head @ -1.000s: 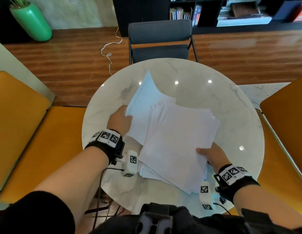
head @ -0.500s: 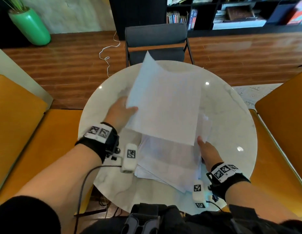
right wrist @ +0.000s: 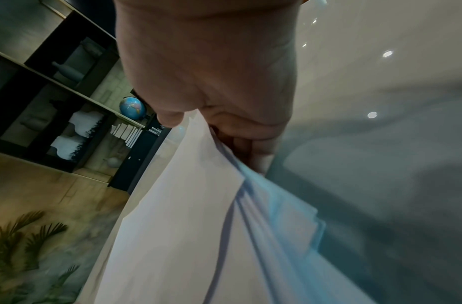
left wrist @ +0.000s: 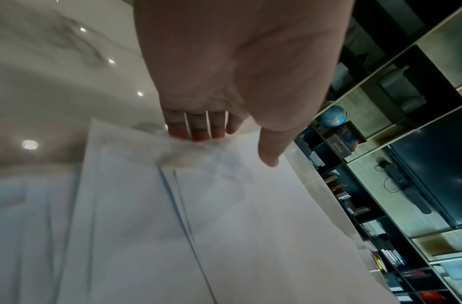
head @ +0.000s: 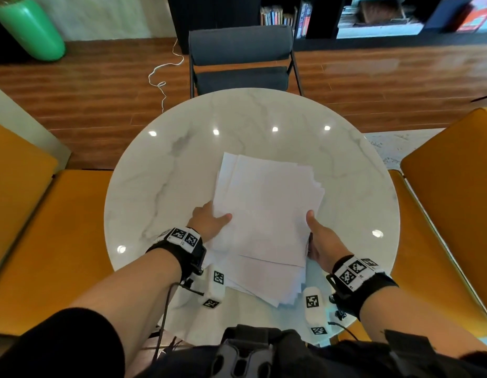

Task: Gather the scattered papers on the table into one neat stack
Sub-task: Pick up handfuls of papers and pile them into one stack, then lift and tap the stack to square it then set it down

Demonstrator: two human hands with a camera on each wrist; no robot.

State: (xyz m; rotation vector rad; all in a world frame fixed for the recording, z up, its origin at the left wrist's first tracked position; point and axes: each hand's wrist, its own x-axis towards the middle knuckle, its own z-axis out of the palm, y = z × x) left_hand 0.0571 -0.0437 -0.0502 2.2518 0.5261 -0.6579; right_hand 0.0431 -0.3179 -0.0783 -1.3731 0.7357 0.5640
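A loose pile of white papers (head: 266, 219) lies on the round marble table (head: 168, 173), its sheets fanned out of line at the near and right edges. My left hand (head: 209, 222) holds the pile's left edge, thumb on top, fingers (left wrist: 196, 127) tucked under the upper sheets (left wrist: 224, 226). My right hand (head: 317, 236) grips the right edge, thumb on top and fingers under the papers (right wrist: 198, 216). The lowest sheets (head: 264, 285) stick out toward me, unaligned.
A grey chair (head: 241, 58) stands at the table's far side. Orange seats flank the table on the left (head: 46, 236) and right (head: 449, 203). A green vase (head: 29, 28) and dark bookshelves (head: 373, 17) stand farther back. A white cord (head: 163, 75) lies on the wooden floor.
The sheets that my left hand had raised upright now lie flat on top of the pile. Both hands have moved in to the pile's left and right edges.
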